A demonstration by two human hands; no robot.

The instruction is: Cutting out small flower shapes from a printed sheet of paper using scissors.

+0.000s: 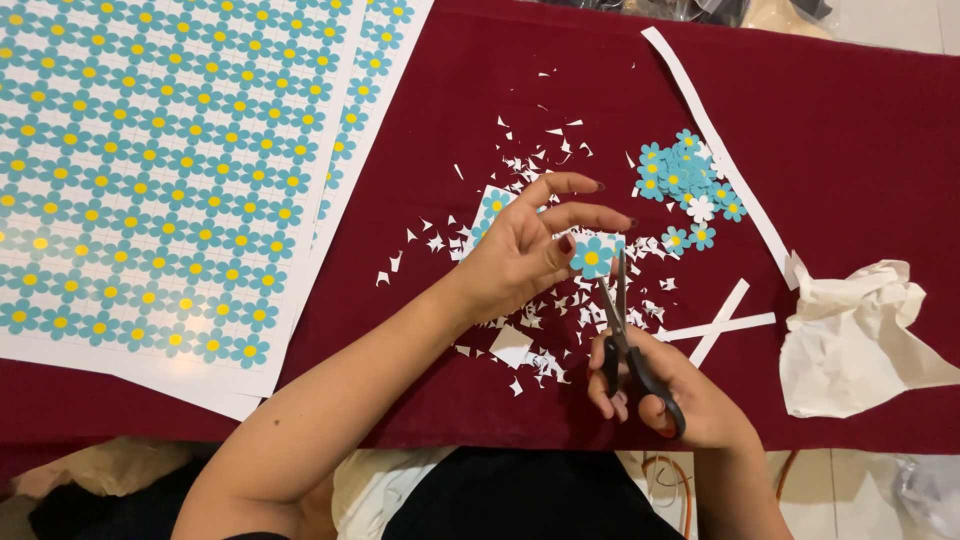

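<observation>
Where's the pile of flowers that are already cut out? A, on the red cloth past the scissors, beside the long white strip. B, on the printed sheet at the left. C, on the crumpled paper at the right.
A: the cut flowers lie on the red cloth, beside the long white strip.

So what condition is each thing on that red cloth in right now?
left hand: raised, pinching a flower square.
flower square: partly trimmed, between the blades.
scissors: open, in the right hand.
printed sheets: flat, uncut.
cut flowers: piled.
paper scraps: scattered.
white paper: crumpled.
</observation>
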